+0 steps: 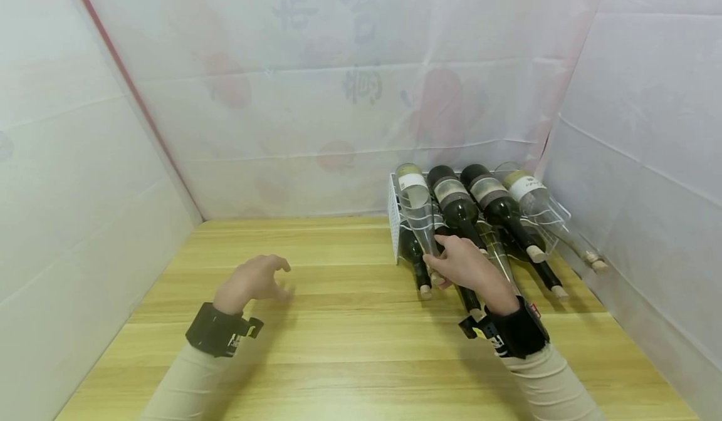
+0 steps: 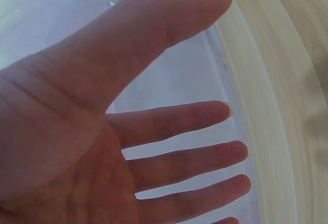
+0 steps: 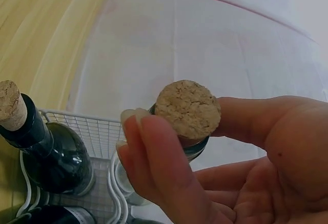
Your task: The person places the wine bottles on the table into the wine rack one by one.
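Note:
My right hand (image 1: 465, 264) holds the neck of a clear glass wine bottle (image 1: 416, 205) with a white label. This bottle lies tilted on the upper left of a white wire rack (image 1: 393, 227), neck toward me. In the right wrist view, the thumb and fingers sit on either side of the neck, just below its cork (image 3: 188, 109). A dark bottle (image 3: 59, 160) with a cork shows beside it. My left hand (image 1: 254, 283) hovers over the wooden table, fingers spread and apart (image 2: 179, 124), holding nothing.
Two dark bottles (image 1: 454, 195) and another clear bottle (image 1: 533, 198) lie to the right on the upper level. Several more bottles, such as a dark one (image 1: 416, 261), lie below, necks jutting forward. Pale cloth walls (image 1: 282, 126) enclose the wooden table (image 1: 338, 346).

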Available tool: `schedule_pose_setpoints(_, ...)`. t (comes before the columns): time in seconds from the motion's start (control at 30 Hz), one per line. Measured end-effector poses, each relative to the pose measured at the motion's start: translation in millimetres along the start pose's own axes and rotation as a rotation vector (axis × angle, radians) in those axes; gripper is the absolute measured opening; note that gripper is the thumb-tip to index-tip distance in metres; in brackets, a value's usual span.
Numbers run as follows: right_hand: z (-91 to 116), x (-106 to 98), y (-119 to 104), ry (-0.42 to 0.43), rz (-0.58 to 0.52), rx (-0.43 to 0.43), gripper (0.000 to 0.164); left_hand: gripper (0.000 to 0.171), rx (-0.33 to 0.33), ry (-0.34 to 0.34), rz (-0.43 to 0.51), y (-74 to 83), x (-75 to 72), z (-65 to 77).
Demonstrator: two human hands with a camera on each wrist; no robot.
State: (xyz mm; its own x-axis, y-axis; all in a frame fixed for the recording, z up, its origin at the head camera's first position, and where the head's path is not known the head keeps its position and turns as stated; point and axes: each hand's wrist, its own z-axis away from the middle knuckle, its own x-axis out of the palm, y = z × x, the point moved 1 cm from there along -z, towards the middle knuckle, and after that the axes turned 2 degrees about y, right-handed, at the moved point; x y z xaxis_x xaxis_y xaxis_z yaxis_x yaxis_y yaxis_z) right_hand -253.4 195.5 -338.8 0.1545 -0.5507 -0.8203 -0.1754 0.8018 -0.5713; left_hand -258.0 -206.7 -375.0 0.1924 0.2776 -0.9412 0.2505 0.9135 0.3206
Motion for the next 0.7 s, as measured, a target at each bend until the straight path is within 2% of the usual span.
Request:
schedule_pose_setpoints(0.4, 2.9, 3.5, -1.5, 0.074, 0.065, -0.012, 0.071, 0.068, -0.001, -0.001, 0.002, 1.1, -1.1, 0.7)
schedule_pose_setpoints(0.5, 3.8, 2.8, -1.8, 0.048, 0.069, -0.002, 0.073, 0.067, 0.001, -0.001, -0.002, 1.9, -2.0, 1.6)
schedule_pose_setpoints(0.7, 4.4, 1.1, -3.4, -0.055, 0.043, 0.024, 0.078, 0.068, 0.001, -0.004, -0.004, 1.6, -1.7, 1.4)
